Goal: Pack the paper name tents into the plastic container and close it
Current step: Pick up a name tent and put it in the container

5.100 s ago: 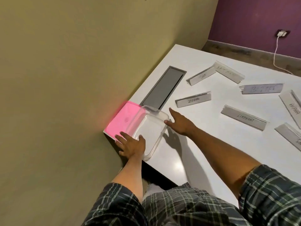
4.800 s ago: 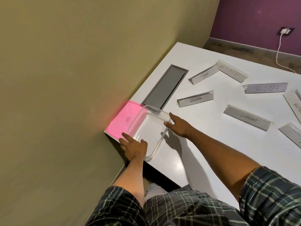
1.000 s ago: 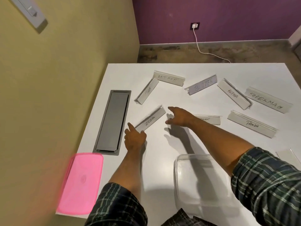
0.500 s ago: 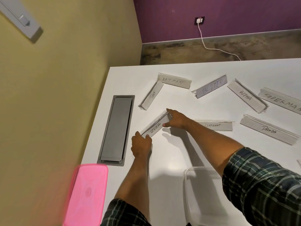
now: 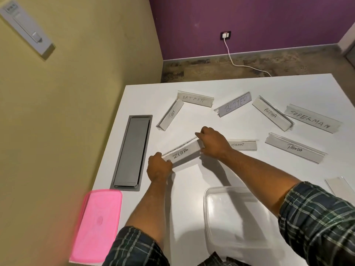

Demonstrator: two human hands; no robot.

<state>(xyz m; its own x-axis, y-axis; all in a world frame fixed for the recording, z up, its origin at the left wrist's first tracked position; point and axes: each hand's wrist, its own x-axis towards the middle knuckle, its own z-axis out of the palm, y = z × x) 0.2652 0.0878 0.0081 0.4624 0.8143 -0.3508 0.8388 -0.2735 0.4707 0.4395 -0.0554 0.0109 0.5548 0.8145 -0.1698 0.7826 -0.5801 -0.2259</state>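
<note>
Both our grips pinch the ZEBRA tent (image 5: 184, 151), left hand (image 5: 158, 167), right hand (image 5: 212, 142); ELEPHANT tent (image 5: 244, 145) touches our right wrist, clear container (image 5: 230, 217) nearer.

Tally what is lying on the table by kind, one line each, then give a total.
Name tents with readable names: 8, including the ZEBRA tent held by both hands
Blank clear piece at the right edge: 1
Clear plastic container: 1
Pink lid: 1
Total: 11

A white table (image 5: 240, 127) fills the frame's right and centre. On it lie paper name tents (image 5: 295, 149), a clear plastic container (image 5: 211, 217) at lower centre, a pink lid (image 5: 96, 225) lower left, and a grey hatch (image 5: 132, 150) at its left edge.
</note>
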